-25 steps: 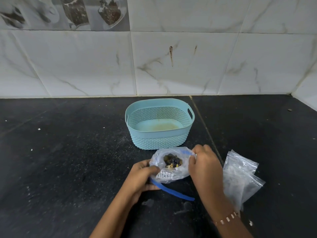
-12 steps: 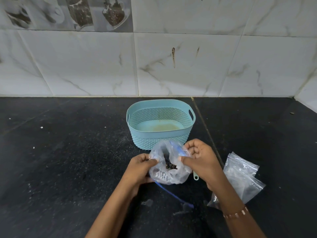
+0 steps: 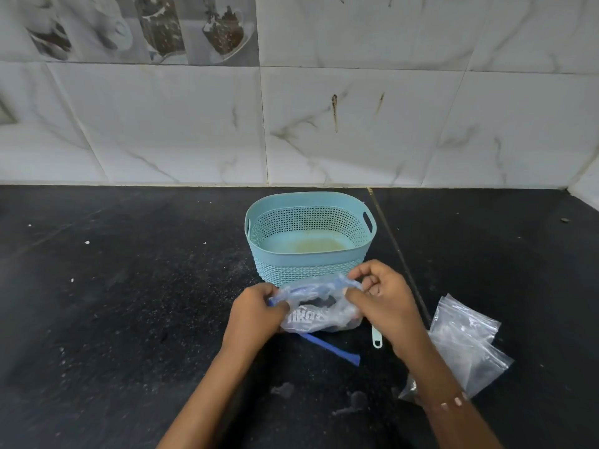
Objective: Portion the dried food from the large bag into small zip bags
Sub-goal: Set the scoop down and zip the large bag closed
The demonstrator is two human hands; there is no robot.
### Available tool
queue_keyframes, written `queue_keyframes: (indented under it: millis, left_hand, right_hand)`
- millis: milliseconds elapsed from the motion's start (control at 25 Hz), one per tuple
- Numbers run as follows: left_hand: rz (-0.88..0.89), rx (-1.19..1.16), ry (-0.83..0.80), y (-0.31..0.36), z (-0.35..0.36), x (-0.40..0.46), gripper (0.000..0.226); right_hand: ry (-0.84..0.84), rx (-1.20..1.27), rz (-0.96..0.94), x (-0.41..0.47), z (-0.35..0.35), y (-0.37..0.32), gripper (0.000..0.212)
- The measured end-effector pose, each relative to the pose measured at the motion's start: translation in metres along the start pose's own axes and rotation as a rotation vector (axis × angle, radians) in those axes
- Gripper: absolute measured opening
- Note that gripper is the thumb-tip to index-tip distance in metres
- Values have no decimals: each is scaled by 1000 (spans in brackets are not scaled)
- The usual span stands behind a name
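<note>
Both hands [image 3: 319, 306] now pinch bag [image 3: 321, 314] mouth flatter.

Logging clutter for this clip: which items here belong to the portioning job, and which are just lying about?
Job:
- large bag, pinched by left hand and right hand
- small zip bags
- scoop handle, probably

Lying about:
- blue strip
- basket, holding nothing

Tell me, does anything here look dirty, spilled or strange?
Yes. The basket has a yellowish stain on its bottom. The black counter carries pale specks and dull smudges near the front edge. A blue strip hangs loose from the bag that both hands pinch.
</note>
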State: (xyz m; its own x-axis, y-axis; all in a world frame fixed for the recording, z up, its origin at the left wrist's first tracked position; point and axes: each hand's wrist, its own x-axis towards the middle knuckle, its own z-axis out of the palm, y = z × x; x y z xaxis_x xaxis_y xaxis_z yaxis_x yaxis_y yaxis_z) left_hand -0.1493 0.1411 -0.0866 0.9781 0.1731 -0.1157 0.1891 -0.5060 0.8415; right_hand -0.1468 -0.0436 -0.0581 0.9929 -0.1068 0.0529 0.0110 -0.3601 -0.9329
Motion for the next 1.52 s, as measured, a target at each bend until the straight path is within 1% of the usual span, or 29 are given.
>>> queue_keyframes:
  millis: [40, 80, 120, 200, 280, 360, 400, 480, 520, 560, 640, 720, 800, 840, 920, 1000, 1040, 1120, 1160, 1200, 1240, 1320, 1360, 1400, 1480, 1520]
  left_hand:
    - [-38, -137, -16, 0, -2, 1, 20]
    - [-78, -261, -30, 1, -2, 1, 22]
    - [-98, -336, -38, 2, -1, 2, 22]
    - [-78, -341, -41, 4, 1, 3, 20]
    - [-65, -335, -51, 11, 1, 2, 19]
    - [-76, -396, -86, 15, -5, 2, 14]
    - [-90, -462, -127, 17, -8, 1, 10]
    - [-112, -578, -210, 20, -13, -1, 11]
    - [-106, -571, -216, 22, -14, -2, 11]
    - [-88, -517, -191, 23, -14, -3, 9]
    - [-48, -362, -90, 23, -14, -2, 10]
    - [-19, -218, -7, 20, -15, 2, 18]
    - [-1, -114, 34, 19, -18, 4, 21]
    - [7, -83, 44, 18, -19, 4, 22]
    - [39, 6, 68, 20, -20, 2, 21]
    - [93, 124, 130, 24, -19, -2, 21]
    - [121, 167, 153, 27, -18, -5, 24]
    - [147, 209, 140, 29, -16, -6, 30]
    - [136, 172, 97, 29, -15, -6, 33]
    - [114, 89, 36, 29, -15, -4, 33]
    - [92, -14, -27, 27, -18, -2, 30]
    - [62, -195, -118, 21, -23, 0, 16]
    - [41, -280, -152, 18, -24, 1, 10]
    - [17, -370, -182, 16, -25, 0, 6]
    - [-20, -498, -217, 15, -23, -3, 8]
    - [-14, -505, -210, 17, -22, -4, 7]
  right_hand:
    - [-100, 175, 150, 3, -5, -2, 24]
    - [-168, 271, 269, 5, -8, 0, 28]
    - [-215, 292, 346, 6, -8, 2, 31]
    - [-253, 225, 396, 7, -4, 5, 28]
    - [-189, 153, 375, 9, -3, 7, 25]
    - [-118, 52, 302, 10, -5, 1, 22]
    - [-83, -50, 238, 10, -6, -2, 21]
    - [26, -345, 100, 10, -6, -6, 24]
    - [73, -455, 46, 8, -4, -8, 24]
    - [97, -515, -2, 6, -3, -11, 21]
    - [48, -487, -56, 4, -4, -13, 13]
    - [-82, -286, -50, 3, -8, -18, 11]
    - [-187, -23, 26, 1, -15, -24, 9]
    - [-215, 56, 75, 1, -18, -25, 10]
    - [-219, 72, 134, 1, -20, -25, 20]
    - [-144, -59, 117, 2, -15, -22, 26]
    - [-79, -194, 68, 0, -10, -22, 30]
    - [38, -511, -68, -4, -1, -20, 32]
    - [74, -569, -111, -6, 2, -19, 29]
    - [69, -546, -118, -6, 1, -16, 25]
    - [17, -426, -83, -3, -1, -13, 20]
    - [-158, -33, 105, 2, -10, -13, 5]
    - [-228, 142, 206, 3, -16, -12, 8]
    - [-263, 240, 267, 3, -20, -11, 12]
    - [-244, 245, 266, 3, -24, -11, 10]
    - [-219, 209, 236, 2, -24, -11, 7]
